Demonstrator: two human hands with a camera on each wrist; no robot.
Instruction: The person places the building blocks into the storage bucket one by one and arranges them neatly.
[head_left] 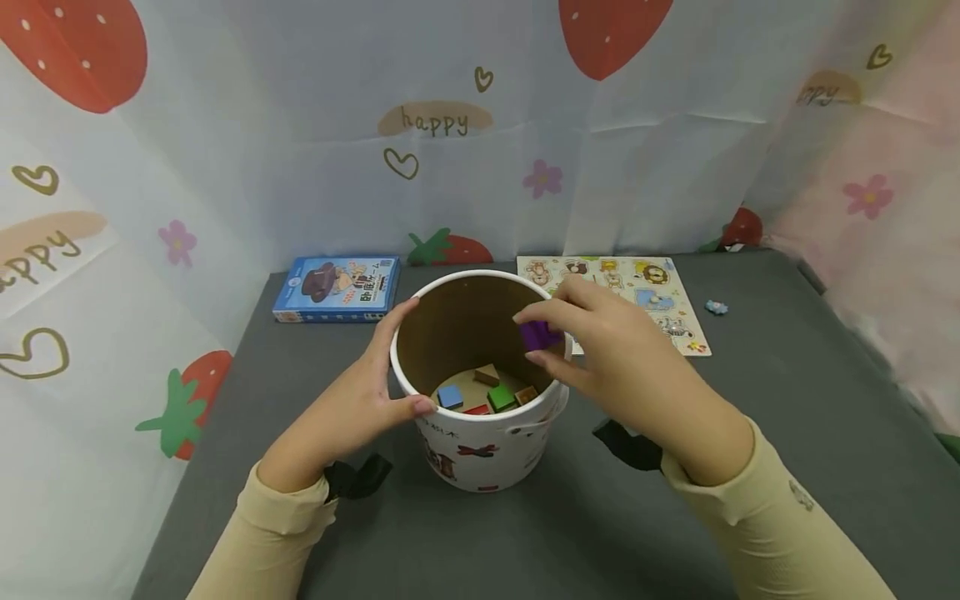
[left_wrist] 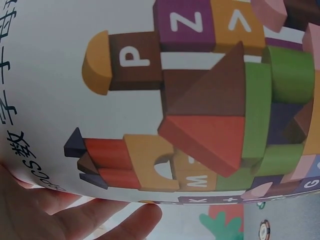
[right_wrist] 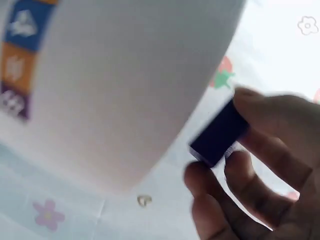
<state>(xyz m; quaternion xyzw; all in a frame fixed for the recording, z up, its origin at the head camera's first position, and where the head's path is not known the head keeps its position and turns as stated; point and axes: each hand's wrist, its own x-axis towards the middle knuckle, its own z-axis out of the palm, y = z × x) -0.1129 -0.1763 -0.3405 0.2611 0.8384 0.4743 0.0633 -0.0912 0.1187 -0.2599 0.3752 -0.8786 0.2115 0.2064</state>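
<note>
A white bucket (head_left: 480, 454) with printed toy-block pictures stands upright on the grey table. Its left side is held by my left hand (head_left: 360, 400), the thumb at the front of the rim and the fingers around the outer wall. The left wrist view shows fingertips against the printed bucket wall (left_wrist: 130, 110). A purple block (head_left: 538, 335) is pinched by my right hand (head_left: 607, 342) at the right of the rim. Inside the bucket lie a blue block (head_left: 450, 397), a green block (head_left: 501, 398) and several others.
Behind the bucket to the left lies a blue box (head_left: 337, 287). A wooden puzzle board (head_left: 678, 325) with animal pictures lies behind it to the right. Beyond that board is a small blue item (head_left: 716, 307). Printed cloth (head_left: 315, 192) hangs around the table.
</note>
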